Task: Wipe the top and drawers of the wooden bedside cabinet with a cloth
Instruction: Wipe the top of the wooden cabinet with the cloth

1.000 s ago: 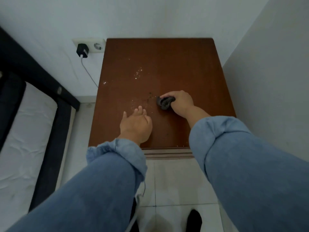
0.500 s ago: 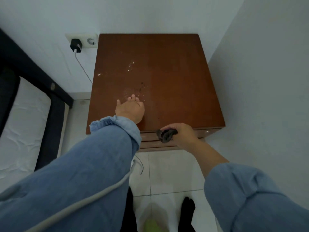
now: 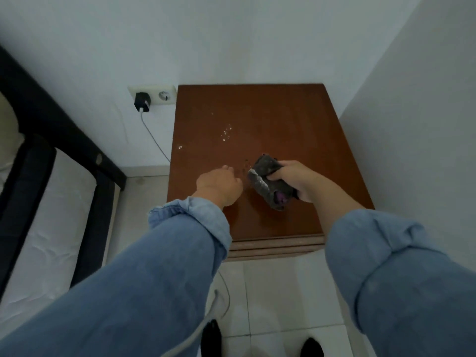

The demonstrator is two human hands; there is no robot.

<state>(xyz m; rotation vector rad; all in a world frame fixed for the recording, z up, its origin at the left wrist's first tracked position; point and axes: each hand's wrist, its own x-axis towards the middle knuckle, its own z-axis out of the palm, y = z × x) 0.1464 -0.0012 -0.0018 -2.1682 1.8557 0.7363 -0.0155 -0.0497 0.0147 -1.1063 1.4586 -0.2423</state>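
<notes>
Dark cloth over a reddish-brown wooden cabinet, centre of frame.

The wooden bedside cabinet point(image 3: 278, 119) fills the middle of the frame, its flat glossy top seen from above, with pale specks and small dark crumbs scattered left of centre; the stepped front edges of its drawers point(image 3: 275, 247) show just below the top's near edge. The cloth point(image 3: 268, 181) is dark grey, bunched and rumpled, with a pale streak on its left side and a purple patch near its lower end, at centre right of the top.
</notes>
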